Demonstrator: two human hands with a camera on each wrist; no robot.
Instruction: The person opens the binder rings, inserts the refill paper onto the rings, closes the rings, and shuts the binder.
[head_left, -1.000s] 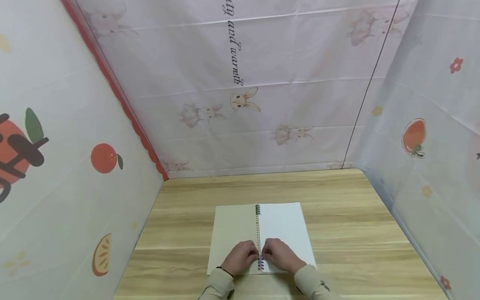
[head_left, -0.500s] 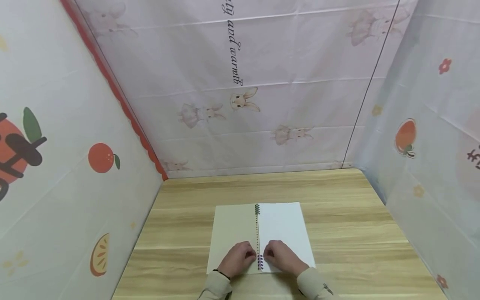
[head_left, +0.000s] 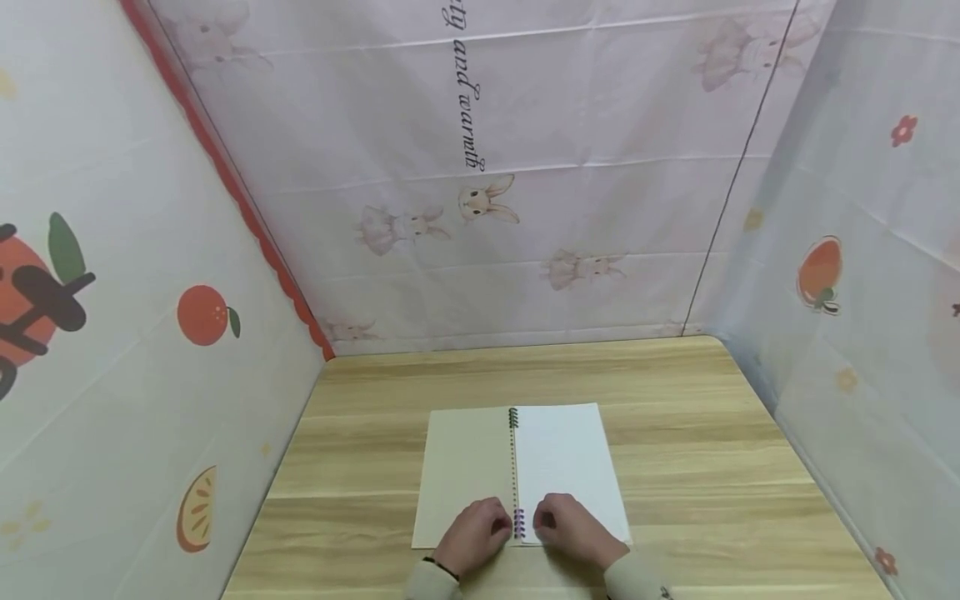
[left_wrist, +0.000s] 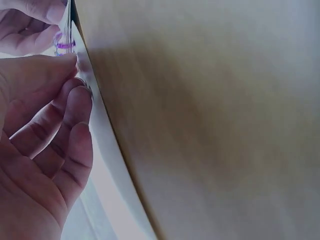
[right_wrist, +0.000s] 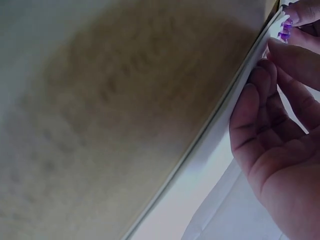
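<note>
An open notebook lies on the table, with a tan cover (head_left: 461, 458) at left and a white page (head_left: 566, 450) at right. Purple binding rings (head_left: 519, 523) sit at the near end of its spine, a dark green ring clip (head_left: 513, 418) at the far end. My left hand (head_left: 474, 533) rests over the cover's lower part, fingers loosely curled, just left of the purple rings. On their right, over the page, is my right hand (head_left: 576, 529), also loosely curled. Both wrist views show thumb and fingertips close together by the notebook's near edge, nothing visible between them.
The wooden table (head_left: 675, 467) extends around the notebook. Printed cloth walls stand at the left (head_left: 247, 400), back (head_left: 510, 300) and right (head_left: 832, 433).
Both hands have drawn slightly apart and back from the spine, toward the notebook's near edge. The purple rings now show fully between them; the notebook stays in place.
</note>
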